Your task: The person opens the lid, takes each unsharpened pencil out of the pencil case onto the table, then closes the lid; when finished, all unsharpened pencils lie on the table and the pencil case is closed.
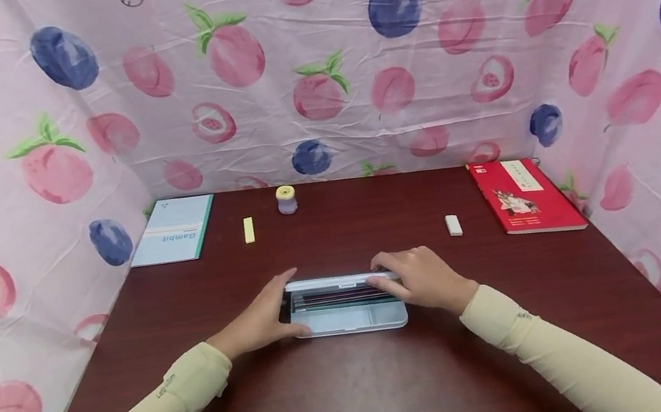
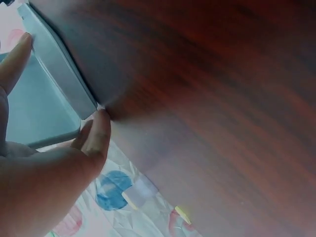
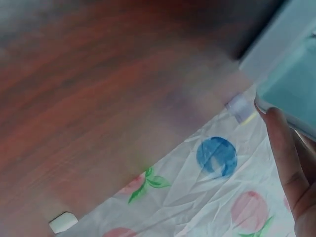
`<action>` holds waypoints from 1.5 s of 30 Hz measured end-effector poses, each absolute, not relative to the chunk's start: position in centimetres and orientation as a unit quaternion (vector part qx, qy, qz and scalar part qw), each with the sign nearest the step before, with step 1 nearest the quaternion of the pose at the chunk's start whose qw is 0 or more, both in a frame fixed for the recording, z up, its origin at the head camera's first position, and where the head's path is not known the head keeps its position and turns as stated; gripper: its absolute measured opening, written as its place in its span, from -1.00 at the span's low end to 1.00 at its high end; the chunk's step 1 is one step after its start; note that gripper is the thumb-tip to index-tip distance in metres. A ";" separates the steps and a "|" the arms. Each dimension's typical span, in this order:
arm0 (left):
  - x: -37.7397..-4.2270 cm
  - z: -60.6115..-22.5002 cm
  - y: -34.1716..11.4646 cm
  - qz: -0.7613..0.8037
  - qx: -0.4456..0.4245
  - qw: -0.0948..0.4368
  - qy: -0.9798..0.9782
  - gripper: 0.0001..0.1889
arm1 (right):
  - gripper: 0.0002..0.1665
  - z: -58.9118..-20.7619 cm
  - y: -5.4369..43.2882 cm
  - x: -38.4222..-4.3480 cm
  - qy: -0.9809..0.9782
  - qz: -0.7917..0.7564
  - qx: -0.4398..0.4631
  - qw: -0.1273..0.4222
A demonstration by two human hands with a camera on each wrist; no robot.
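Observation:
A pale blue pencil case [image 1: 333,320] lies on the dark wooden table, its lid [image 1: 324,283] raised along the far side. Several slim dark sticks, perhaps pencils, show beneath the lid. My left hand [image 1: 258,320] grips the left end of the case, thumb at the near corner and fingers at the far one. With thumb and fingers, my right hand [image 1: 427,280] pinches the lid near its right end. In the left wrist view, fingertips touch a corner of the case [image 2: 61,69]. The right wrist view shows fingers [image 3: 281,143] against the pale blue lid [image 3: 291,86].
Behind the case are a yellow strip [image 1: 248,230] and a small yellow-topped container [image 1: 286,200]. A white eraser [image 1: 453,225] lies to the right, near a red book [image 1: 526,195]. At far left is a light blue notebook [image 1: 171,231]. Fruit-patterned cloth [image 1: 359,143] hangs around the table.

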State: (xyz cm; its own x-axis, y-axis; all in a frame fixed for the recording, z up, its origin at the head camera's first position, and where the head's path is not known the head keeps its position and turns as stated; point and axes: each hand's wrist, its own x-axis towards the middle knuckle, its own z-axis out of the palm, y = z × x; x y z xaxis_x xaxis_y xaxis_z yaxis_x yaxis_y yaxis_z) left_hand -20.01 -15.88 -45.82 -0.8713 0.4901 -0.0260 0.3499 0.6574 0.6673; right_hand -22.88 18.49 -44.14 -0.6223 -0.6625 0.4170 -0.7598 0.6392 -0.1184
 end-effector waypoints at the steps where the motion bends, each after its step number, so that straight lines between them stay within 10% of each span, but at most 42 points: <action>1: -20.1 -45.9 -15.9 0.347 0.236 0.095 0.902 0.27 | -0.73 -44.0 18.4 -23.0 -0.890 0.159 0.391 0.172; 13: -20.5 -46.1 -15.9 0.350 0.206 0.087 0.909 0.38 | -0.86 -43.9 18.5 -26.2 -0.917 0.224 0.264 0.200; 36: -21.3 -45.5 -15.7 0.294 0.204 0.112 0.927 0.42 | -0.25 -45.2 18.2 -27.5 -0.957 0.162 0.232 -0.061; 45: -21.1 -45.4 -15.5 0.291 0.209 0.109 0.927 0.31 | -0.25 -44.9 17.8 -27.8 -0.959 0.134 0.235 -0.081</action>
State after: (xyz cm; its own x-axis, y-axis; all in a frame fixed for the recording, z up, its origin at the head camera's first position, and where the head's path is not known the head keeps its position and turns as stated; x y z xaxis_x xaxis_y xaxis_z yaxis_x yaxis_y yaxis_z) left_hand -21.12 -15.48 -45.37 -0.8890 0.4507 -0.0806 0.3242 0.7439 0.5844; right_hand -27.79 17.84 -44.86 -0.8766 -0.4721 -0.0933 -0.4283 0.8538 -0.2961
